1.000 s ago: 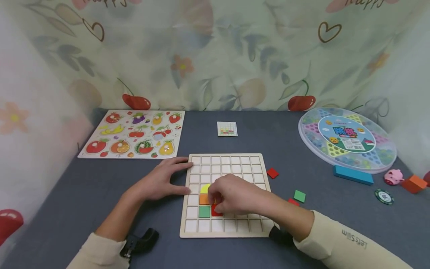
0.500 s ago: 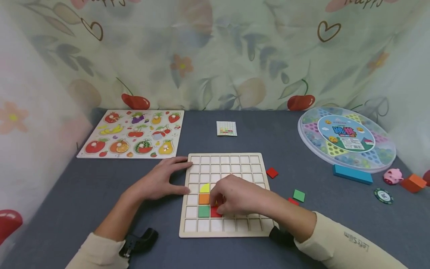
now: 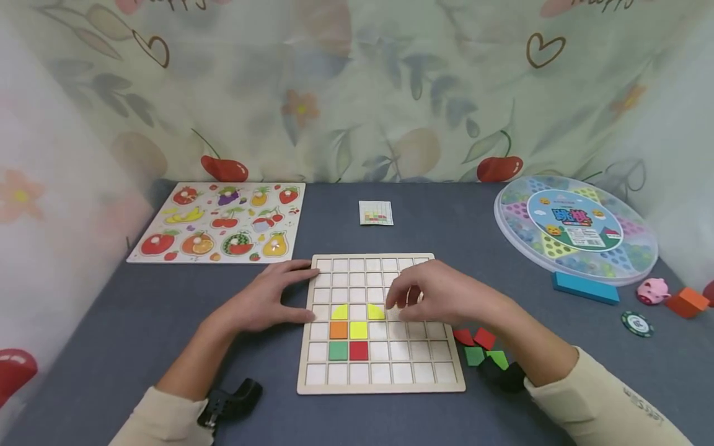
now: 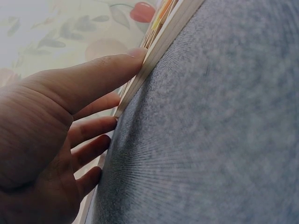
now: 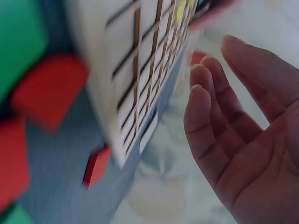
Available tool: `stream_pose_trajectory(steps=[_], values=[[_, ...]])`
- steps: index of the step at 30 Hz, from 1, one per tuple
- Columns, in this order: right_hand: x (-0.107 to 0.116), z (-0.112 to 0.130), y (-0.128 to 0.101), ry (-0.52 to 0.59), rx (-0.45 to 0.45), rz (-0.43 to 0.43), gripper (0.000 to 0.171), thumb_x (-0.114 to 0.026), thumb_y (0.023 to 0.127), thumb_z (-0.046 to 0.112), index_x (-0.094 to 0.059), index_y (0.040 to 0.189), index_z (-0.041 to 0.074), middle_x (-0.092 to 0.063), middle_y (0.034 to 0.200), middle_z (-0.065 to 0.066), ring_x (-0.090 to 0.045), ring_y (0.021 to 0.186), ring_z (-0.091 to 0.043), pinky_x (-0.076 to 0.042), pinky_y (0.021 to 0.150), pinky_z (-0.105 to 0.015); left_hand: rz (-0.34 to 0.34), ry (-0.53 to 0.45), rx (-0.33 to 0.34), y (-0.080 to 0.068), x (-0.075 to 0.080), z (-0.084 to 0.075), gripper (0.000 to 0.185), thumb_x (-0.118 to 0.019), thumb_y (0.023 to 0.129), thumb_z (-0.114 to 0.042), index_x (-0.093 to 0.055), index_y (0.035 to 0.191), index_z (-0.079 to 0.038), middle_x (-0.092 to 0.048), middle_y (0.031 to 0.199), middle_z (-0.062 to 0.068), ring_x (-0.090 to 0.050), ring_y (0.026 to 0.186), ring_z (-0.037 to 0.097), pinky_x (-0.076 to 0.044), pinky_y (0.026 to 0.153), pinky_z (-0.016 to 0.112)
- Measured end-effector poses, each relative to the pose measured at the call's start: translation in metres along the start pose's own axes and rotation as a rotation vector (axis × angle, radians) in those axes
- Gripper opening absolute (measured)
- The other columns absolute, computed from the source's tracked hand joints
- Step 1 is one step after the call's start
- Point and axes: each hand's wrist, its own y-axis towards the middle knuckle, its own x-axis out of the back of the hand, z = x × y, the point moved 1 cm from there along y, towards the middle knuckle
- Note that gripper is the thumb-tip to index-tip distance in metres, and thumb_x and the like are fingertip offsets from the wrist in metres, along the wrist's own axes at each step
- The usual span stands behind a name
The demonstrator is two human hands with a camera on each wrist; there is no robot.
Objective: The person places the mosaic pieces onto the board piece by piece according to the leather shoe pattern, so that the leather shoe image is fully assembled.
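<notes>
From the head view, your left hand lies flat, fingers straight, against the grid board on the bench; its cells hold yellow, orange, green and red tiles. Your right hand hovers above it, relaxed and empty.

The left wrist view shows fingertips touching the board's edge.

The right wrist view shows loose fingers beside the board.

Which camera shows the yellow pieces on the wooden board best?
The head view: it looks down on the wooden board, showing the yellow pieces in their squares. The left wrist view catches only the board's edge beside the left hand. The right wrist view shows a blurred yellow bit beyond the right hand.
</notes>
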Motion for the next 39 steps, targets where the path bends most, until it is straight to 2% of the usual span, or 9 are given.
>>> stream_pose_trajectory(steps=[9, 14, 20, 26, 30, 34, 39], values=[[0.032, -0.044, -0.023, 0.027, -0.151, -0.043, 0.016, -0.078, 0.089, 0.011, -0.079, 0.105, 0.013, -0.074, 0.099, -0.001, -0.064, 0.088, -0.014, -0.056, 0.077, -0.032, -0.002, 0.007, -0.013, 0.0, 0.0, 0.0, 0.08, -0.082, 0.087, -0.046, -0.052, 0.154, -0.016, -0.038, 0.163, 0.014, -0.032, 0.148, 0.042, -0.034, 0.113, 0.067], [0.035, -0.067, -0.024, -0.007, -0.241, -0.038, 0.022, -0.078, 0.088, 0.011, -0.077, 0.11, 0.012, -0.073, 0.103, -0.003, -0.063, 0.089, -0.017, -0.054, 0.076, -0.032, -0.003, 0.006, -0.009, 0.0, 0.0, 0.001, 0.08, -0.082, 0.086, -0.047, -0.052, 0.154, -0.016, -0.038, 0.163, 0.015, -0.032, 0.148, 0.042, -0.033, 0.114, 0.067], [0.031, -0.082, -0.021, -0.054, -0.269, -0.015, 0.022, -0.079, 0.086, 0.012, -0.076, 0.108, 0.013, -0.069, 0.101, -0.004, -0.059, 0.085, -0.018, -0.051, 0.072, -0.032, -0.001, 0.007, -0.001, 0.0, 0.0, 0.001, 0.081, -0.082, 0.086, -0.047, -0.051, 0.154, -0.016, -0.038, 0.163, 0.014, -0.032, 0.148, 0.042, -0.033, 0.114, 0.067], [0.03, -0.085, -0.019, -0.109, -0.254, -0.022, 0.017, -0.082, 0.082, 0.011, -0.068, 0.09, 0.015, -0.061, 0.089, -0.002, -0.054, 0.078, -0.016, -0.047, 0.068, -0.032, -0.001, 0.006, -0.004, 0.0, -0.001, 0.0, 0.08, -0.082, 0.086, -0.047, -0.051, 0.154, -0.017, -0.038, 0.163, 0.014, -0.031, 0.148, 0.042, -0.033, 0.114, 0.067], [0.035, -0.081, -0.02, -0.088, -0.261, -0.039, 0.016, -0.081, 0.084, 0.01, -0.066, 0.085, 0.014, -0.062, 0.083, -0.001, -0.056, 0.074, -0.017, -0.048, 0.068, -0.033, -0.006, 0.007, -0.005, 0.001, -0.001, 0.001, 0.08, -0.082, 0.086, -0.047, -0.051, 0.154, -0.017, -0.038, 0.164, 0.014, -0.031, 0.148, 0.041, -0.033, 0.114, 0.067], [0.039, -0.074, -0.02, -0.002, -0.265, -0.06, 0.009, -0.078, 0.088, 0.011, -0.07, 0.092, 0.013, -0.063, 0.081, -0.001, -0.058, 0.073, -0.018, -0.051, 0.067, -0.034, -0.006, 0.006, -0.004, 0.002, -0.001, 0.001, 0.08, -0.082, 0.086, -0.047, -0.051, 0.154, -0.017, -0.037, 0.164, 0.014, -0.032, 0.148, 0.04, -0.033, 0.114, 0.066], [0.032, -0.053, -0.015, 0.13, -0.214, -0.031, 0.015, -0.075, 0.091, 0.012, -0.073, 0.106, 0.01, -0.065, 0.083, -0.003, -0.06, 0.073, -0.019, -0.052, 0.065, -0.033, 0.003, 0.006, 0.001, 0.001, 0.0, 0.002, 0.08, -0.082, 0.087, -0.047, -0.051, 0.154, -0.017, -0.037, 0.164, 0.014, -0.031, 0.148, 0.04, -0.032, 0.115, 0.067]])
